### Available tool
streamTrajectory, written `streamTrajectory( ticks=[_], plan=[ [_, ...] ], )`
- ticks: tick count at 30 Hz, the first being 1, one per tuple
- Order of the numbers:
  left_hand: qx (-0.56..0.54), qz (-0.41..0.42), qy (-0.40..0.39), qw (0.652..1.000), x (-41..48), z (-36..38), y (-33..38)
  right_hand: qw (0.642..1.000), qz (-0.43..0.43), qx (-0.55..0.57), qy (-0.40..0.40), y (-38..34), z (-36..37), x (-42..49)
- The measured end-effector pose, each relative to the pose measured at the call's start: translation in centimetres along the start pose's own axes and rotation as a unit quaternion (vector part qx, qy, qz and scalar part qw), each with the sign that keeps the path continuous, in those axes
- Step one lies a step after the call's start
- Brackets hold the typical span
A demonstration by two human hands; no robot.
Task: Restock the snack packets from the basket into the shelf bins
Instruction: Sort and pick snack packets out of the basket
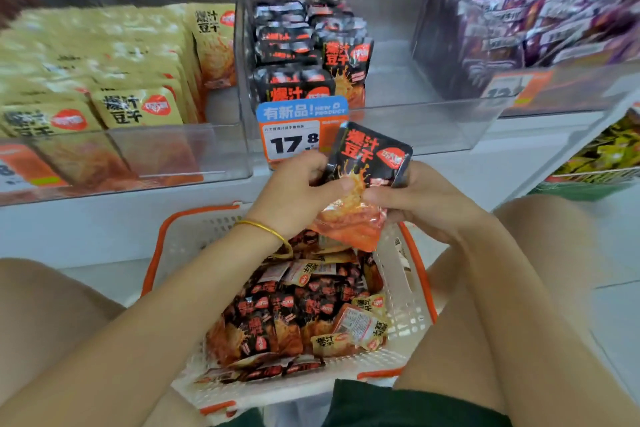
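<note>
Left hand (298, 187), right hand (426, 199) — packet (372, 156) partly hidden

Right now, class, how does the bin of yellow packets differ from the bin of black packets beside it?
The yellow-packet bin is packed nearly full; the black-packet bin holds packets only on its left, its right part bare. The black-packet bin carries a blue new-product tag; the yellow-packet bin shows none. Both are clear plastic.

Black packet (372, 156) reads "爆汁豆干"; price tag (294, 135) (blue-topped) shows "有新品! NEW PRODUCT", "17.8".
</note>
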State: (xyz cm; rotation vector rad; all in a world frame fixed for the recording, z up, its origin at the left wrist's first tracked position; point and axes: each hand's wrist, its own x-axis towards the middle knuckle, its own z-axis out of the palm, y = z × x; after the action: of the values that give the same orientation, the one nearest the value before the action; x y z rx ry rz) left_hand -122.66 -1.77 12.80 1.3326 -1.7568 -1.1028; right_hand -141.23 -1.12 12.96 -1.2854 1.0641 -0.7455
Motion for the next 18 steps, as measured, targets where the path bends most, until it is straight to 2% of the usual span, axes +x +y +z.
streamTrajectory(
  ticks=[2,4,6,8,10,12,15,18],
  plan=[
    [-0.012,0.052,0.038,0.998,0.2,-0.7,2.0,0.999,-0.039,0.030,0.016,-2.8,-0.9,-0.8],
    [0.019,0.115,0.116,0.986,0.5,-1.9,4.1,0.994,-0.074,0.046,0.058,-5.6,-2.3,-0.7],
    [0.109,0.200,0.205,0.952,1.5,-3.5,5.3,0.985,-0.104,0.035,0.132,-8.0,-3.8,1.0],
    [0.268,0.246,0.252,0.897,3.2,-4.9,5.5,0.970,-0.117,-0.003,0.212,-9.8,-5.0,3.8],
    [0.387,0.228,0.225,0.864,4.9,-5.8,4.9,0.958,-0.111,-0.066,0.255,-10.8,-6.1,6.8],
    [0.446,0.187,0.173,0.858,5.9,-6.1,4.2,0.961,-0.066,-0.134,0.231,-10.7,-6.6,9.3],
    [0.485,0.137,0.134,0.853,6.5,-5.9,3.3,0.960,0.048,-0.203,0.187,-9.3,-6.6,12.5],
    [0.490,0.123,0.140,0.852,6.4,-5.8,2.8,0.952,0.110,-0.203,0.199,-7.8,-6.7,14.7]
  ],
)
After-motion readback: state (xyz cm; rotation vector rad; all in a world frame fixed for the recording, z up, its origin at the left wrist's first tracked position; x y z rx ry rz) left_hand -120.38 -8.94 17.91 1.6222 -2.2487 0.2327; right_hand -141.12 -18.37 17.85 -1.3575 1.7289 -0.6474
